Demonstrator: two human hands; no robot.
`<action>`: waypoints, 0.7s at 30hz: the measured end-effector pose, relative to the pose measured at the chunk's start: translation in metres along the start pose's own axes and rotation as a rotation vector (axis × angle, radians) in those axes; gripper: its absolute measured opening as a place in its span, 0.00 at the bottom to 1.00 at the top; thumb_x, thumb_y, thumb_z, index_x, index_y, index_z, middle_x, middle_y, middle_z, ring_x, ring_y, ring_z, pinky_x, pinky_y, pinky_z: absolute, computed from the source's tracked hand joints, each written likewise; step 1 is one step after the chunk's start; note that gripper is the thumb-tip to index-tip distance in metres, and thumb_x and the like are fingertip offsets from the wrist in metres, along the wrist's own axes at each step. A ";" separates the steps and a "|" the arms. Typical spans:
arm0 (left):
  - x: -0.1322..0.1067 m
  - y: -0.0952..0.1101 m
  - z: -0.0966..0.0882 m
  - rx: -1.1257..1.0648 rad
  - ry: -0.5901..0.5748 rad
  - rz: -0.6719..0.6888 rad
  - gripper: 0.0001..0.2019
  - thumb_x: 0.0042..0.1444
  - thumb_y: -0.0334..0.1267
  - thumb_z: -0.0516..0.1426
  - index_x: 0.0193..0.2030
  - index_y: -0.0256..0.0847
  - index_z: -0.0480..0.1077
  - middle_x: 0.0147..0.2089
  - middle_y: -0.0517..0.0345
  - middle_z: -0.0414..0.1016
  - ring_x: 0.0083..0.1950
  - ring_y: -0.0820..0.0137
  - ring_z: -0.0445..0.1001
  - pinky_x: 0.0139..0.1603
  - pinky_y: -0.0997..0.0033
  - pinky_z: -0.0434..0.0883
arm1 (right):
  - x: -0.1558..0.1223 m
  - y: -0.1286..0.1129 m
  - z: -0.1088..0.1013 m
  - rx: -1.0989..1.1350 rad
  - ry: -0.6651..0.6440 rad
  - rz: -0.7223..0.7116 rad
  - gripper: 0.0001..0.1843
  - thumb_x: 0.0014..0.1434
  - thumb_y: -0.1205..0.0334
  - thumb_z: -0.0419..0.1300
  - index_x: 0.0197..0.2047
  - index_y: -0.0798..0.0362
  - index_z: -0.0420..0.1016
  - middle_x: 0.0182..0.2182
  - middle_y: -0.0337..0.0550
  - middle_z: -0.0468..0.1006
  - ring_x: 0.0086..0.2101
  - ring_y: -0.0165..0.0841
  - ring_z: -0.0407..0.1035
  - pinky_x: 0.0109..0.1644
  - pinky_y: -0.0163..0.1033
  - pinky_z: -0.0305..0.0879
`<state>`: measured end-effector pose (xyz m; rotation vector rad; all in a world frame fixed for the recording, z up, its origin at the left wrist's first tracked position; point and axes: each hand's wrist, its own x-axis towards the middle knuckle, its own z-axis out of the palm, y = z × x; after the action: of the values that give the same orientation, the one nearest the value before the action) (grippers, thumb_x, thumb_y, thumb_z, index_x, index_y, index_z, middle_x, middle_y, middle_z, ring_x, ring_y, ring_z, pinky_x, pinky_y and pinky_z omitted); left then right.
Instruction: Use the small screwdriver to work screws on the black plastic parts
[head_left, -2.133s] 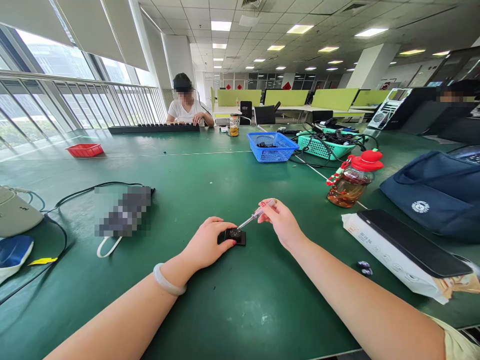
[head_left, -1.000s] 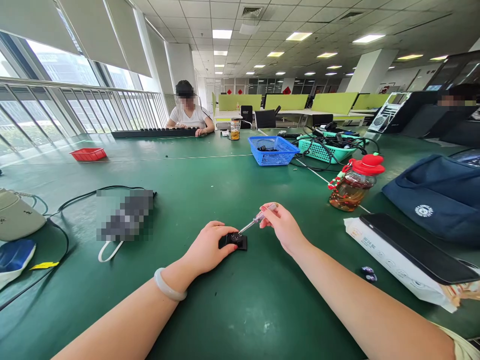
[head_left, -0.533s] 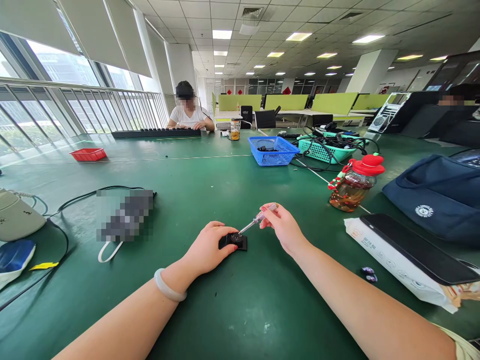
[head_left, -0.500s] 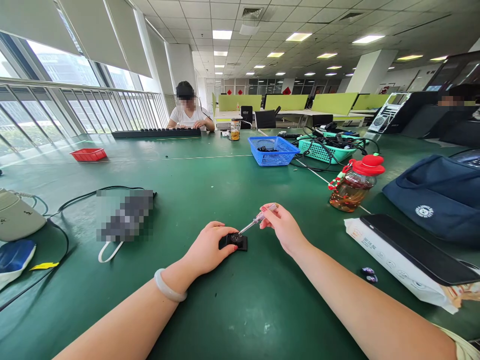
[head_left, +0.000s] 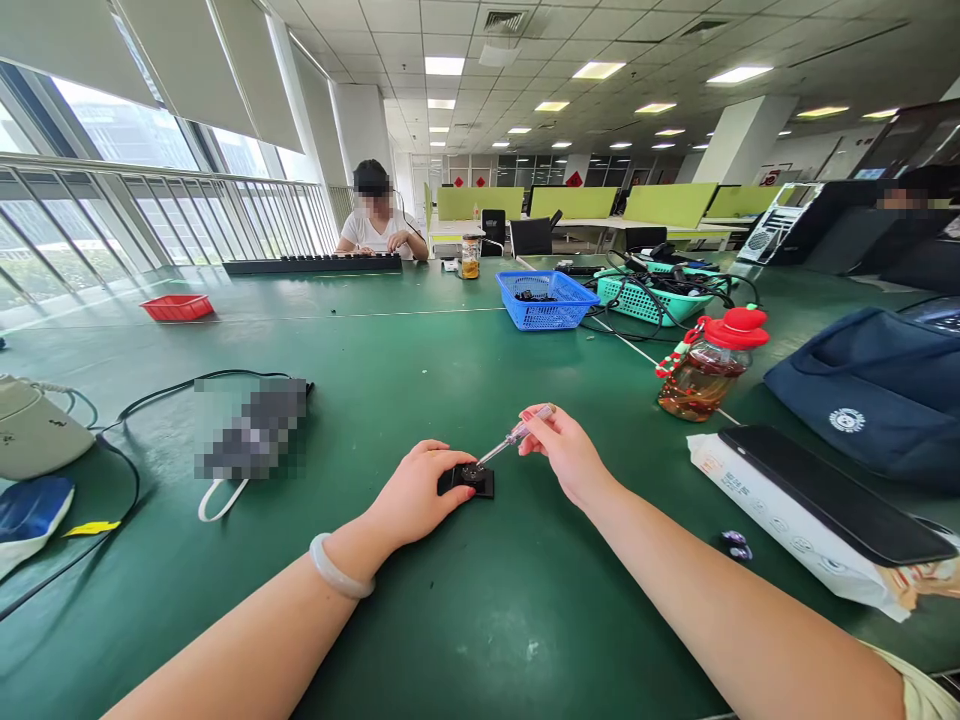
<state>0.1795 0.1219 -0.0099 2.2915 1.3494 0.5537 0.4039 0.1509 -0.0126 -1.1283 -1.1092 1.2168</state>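
Observation:
My left hand (head_left: 420, 495) rests on the green table (head_left: 375, 640), its thumb and fingers closed round a small black part (head_left: 484, 482) with a flat base. Between the fingers of my right hand (head_left: 559, 450) is a screwdriver (head_left: 514, 437) with a clear handle, slanting down to the left. Its metal tip meets the top of the black part, close to my left fingertips. Fine details of the part are too small to make out, and my left hand covers some of it.
Ahead stand a blue basket (head_left: 547, 305), a green basket (head_left: 645, 305) heaped with cables and a red-lidded jar (head_left: 709, 370). A phone (head_left: 832, 490) lies on a white packet at right, near a navy bag (head_left: 870, 400). A red tray (head_left: 178, 308) sits far left; a person (head_left: 379, 225) sits opposite.
Both hands, the screwdriver and the black part stay practically in place. The whole view has shifted very slightly.

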 end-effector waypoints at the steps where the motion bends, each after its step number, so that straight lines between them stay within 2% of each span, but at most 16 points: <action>1: 0.000 0.000 0.000 -0.003 -0.001 0.000 0.16 0.58 0.41 0.59 0.54 0.49 0.74 0.53 0.56 0.78 0.63 0.55 0.65 0.64 0.51 0.66 | 0.000 0.000 0.000 0.001 0.004 0.002 0.26 0.45 0.38 0.69 0.36 0.51 0.72 0.30 0.37 0.77 0.24 0.28 0.69 0.39 0.43 0.69; 15: 0.000 -0.002 0.001 -0.013 0.011 0.022 0.16 0.58 0.42 0.59 0.53 0.49 0.75 0.52 0.56 0.79 0.62 0.55 0.66 0.64 0.51 0.67 | 0.002 0.001 0.001 0.094 0.068 0.090 0.23 0.43 0.43 0.72 0.33 0.52 0.73 0.26 0.36 0.75 0.23 0.28 0.68 0.36 0.41 0.70; 21: 0.000 -0.002 0.002 -0.006 0.006 0.017 0.16 0.59 0.42 0.58 0.54 0.49 0.74 0.52 0.57 0.79 0.62 0.55 0.66 0.64 0.51 0.67 | 0.000 0.001 0.000 0.116 0.051 0.086 0.21 0.45 0.46 0.71 0.35 0.51 0.73 0.27 0.37 0.77 0.24 0.29 0.69 0.37 0.42 0.70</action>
<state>0.1790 0.1230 -0.0125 2.3000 1.3304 0.5697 0.4041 0.1512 -0.0138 -1.1216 -0.9477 1.2949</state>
